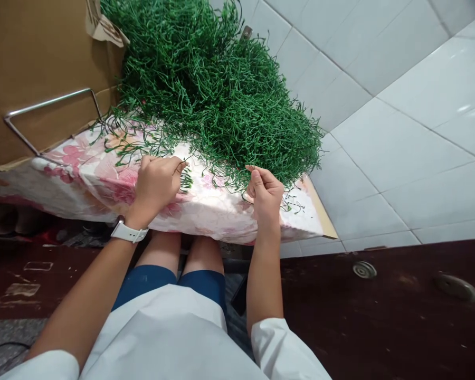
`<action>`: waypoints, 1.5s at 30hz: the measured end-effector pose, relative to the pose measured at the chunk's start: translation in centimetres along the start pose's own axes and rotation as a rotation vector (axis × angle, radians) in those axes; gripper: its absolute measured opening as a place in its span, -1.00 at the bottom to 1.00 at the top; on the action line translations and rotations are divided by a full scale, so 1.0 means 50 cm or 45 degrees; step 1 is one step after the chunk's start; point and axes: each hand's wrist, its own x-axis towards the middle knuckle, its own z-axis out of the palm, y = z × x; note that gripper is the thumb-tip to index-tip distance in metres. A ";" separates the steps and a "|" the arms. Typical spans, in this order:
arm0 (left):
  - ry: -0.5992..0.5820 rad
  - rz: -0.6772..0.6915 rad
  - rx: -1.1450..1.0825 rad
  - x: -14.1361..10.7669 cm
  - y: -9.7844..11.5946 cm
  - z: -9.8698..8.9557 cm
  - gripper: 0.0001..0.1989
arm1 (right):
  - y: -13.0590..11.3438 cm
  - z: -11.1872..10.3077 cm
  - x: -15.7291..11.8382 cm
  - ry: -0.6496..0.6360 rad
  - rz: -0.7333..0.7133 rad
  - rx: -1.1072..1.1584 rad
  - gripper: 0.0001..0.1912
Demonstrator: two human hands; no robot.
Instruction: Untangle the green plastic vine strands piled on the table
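Just beyond both hands, a tangled heap of artificial-looking green sprigs (229, 100) spreads over a floral tablecloth (217, 206). At the heap's near edge, the right hand (265, 191) has thumb and forefinger pressed together (whether on a sprig, I cannot tell). The left hand (157, 182), beside loose strands, pinches a thin dark stem (184, 161); green tips (187, 179) show just below. Farther left stands a cardboard box (39, 58).

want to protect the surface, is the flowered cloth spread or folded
Spread: the flowered cloth runs beneath the green pile and drapes over the front edge.
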 end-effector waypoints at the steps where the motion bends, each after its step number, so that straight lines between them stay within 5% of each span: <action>1: -0.012 -0.009 0.003 0.001 0.001 -0.002 -0.71 | 0.004 -0.001 0.004 0.027 0.002 -0.030 -0.61; 20: 0.083 0.058 -0.001 -0.001 -0.002 0.002 -0.69 | 0.025 -0.031 0.017 0.218 -0.080 -0.449 -0.70; 30: 0.022 -0.003 -0.140 -0.001 0.001 0.000 -0.65 | 0.030 -0.089 0.030 0.505 -0.162 -1.235 -0.64; 34: 0.068 0.079 -0.176 -0.004 -0.002 0.006 -0.62 | 0.006 -0.056 0.005 0.576 -0.315 -1.296 -0.65; 36: 0.100 0.132 -0.222 -0.004 -0.005 0.009 -0.62 | -0.010 -0.008 -0.018 0.442 -0.422 -1.111 -0.78; 41: 0.281 0.088 -0.570 0.001 -0.014 -0.003 -0.46 | -0.016 0.133 -0.063 -0.269 -0.486 -0.800 -0.74; 45: 0.328 -0.037 -0.983 -0.001 -0.015 -0.029 -0.36 | -0.006 0.183 -0.068 -0.354 -0.435 -0.597 -0.74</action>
